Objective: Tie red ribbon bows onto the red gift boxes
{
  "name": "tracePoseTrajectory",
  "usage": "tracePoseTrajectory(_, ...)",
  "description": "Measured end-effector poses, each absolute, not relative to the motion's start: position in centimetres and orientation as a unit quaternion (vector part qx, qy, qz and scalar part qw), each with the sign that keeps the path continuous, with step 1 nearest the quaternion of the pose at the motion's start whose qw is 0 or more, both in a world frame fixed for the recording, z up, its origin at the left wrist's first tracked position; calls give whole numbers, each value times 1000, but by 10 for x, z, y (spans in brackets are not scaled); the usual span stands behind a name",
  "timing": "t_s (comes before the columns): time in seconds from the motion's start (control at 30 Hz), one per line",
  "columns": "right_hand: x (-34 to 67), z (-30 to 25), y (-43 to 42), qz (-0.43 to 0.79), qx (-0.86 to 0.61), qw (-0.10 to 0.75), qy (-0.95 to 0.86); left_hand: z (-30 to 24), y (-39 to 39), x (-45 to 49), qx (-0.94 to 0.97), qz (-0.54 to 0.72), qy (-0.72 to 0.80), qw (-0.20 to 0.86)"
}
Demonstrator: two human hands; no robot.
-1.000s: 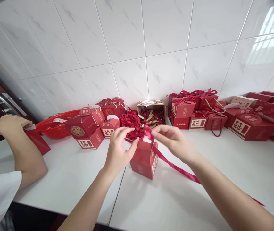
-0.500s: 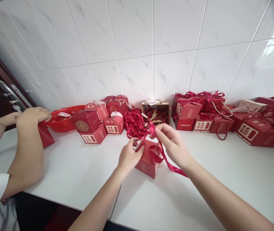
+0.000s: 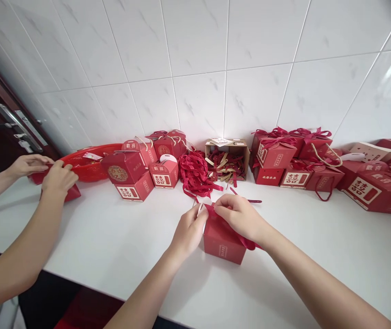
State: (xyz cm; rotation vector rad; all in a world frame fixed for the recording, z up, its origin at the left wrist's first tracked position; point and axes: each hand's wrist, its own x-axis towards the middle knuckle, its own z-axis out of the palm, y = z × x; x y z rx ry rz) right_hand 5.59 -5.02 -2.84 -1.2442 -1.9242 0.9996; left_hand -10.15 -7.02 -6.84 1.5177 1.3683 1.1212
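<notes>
A small red gift box (image 3: 223, 241) stands on the white counter (image 3: 120, 237) in front of me. My left hand (image 3: 190, 230) pinches its top left edge with closed fingers. My right hand (image 3: 238, 217) lies over the box top, fingers closed on a red ribbon (image 3: 248, 242) that hangs down the box's right side. Behind the box lies a heap of loose red ribbons (image 3: 195, 172).
Red gift boxes (image 3: 131, 176) stand along the tiled wall, with more gift boxes (image 3: 284, 160) and bags at the right. A cardboard box (image 3: 227, 160) holds ribbons and tags. At the left, another person's hands (image 3: 51, 176) hold a red piece beside a red basket (image 3: 87, 169).
Both my hands came down from above the box onto its top, pulling the ribbon in; the long tail on the counter is gone. The other person's hands shifted toward the red basket.
</notes>
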Motion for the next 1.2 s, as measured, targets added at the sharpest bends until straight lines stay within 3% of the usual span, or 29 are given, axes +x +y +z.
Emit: tracePoseTrajectory(1.2,74,-19,-52,497,-427,235,-718,-56,-95,-91,624,399,531,412)
